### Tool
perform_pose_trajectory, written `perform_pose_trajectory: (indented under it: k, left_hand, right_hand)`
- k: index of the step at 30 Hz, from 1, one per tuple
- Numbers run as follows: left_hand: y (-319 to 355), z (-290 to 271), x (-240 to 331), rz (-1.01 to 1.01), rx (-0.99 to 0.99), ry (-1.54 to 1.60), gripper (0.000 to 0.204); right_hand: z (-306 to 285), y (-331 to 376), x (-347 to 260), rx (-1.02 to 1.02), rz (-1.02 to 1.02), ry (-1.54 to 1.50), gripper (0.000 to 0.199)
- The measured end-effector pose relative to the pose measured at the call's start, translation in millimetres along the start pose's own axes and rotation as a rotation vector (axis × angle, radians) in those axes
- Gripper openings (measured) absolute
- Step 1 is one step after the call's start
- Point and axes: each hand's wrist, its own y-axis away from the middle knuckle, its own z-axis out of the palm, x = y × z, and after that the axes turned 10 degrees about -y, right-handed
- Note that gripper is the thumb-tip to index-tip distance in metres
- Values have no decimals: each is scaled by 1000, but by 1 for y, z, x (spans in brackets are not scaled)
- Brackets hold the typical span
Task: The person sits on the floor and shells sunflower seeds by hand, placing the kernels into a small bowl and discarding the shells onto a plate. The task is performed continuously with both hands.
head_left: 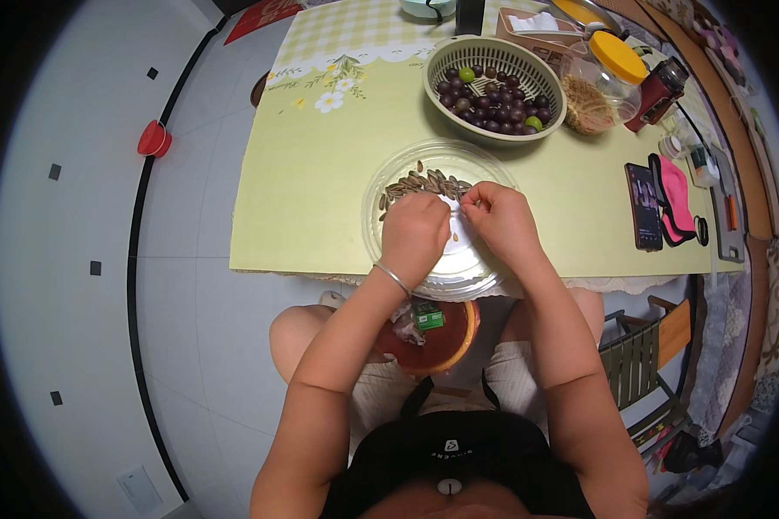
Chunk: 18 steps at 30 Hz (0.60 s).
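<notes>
Striped sunflower seeds (424, 183) are heaped along the far side of a clear round plastic tray (374, 227) at the table's front edge. My left hand (414, 235) is closed over the tray, its fingers curled near the seeds; whatever they hold is hidden. Close beside it, my right hand (502, 223) pinches with thumb and forefinger; the thing between the tips is too small to make out. Between the hands, a few pale kernels (455, 236) lie on the tray's white bottom.
Beyond the tray stands a colander (433, 93) of dark grapes. Right of it are a yellow-lidded jar (590, 99) and a dark red flask (659, 95). A phone (643, 208) lies by a pink eye mask (676, 195). Under the table edge is a reddish bin (446, 346).
</notes>
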Motion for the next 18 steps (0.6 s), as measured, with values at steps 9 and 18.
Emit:
perform_pose_trajectory:
  k: [9,18]
  left_hand:
    - [-1,-14,11,-164,144,190,14]
    - [5,-18,11,-66,74,-11,13]
  right_hand:
    - [20,4,5,-68,113,-700,4]
    - [36,9,8,-3,178,-858,4]
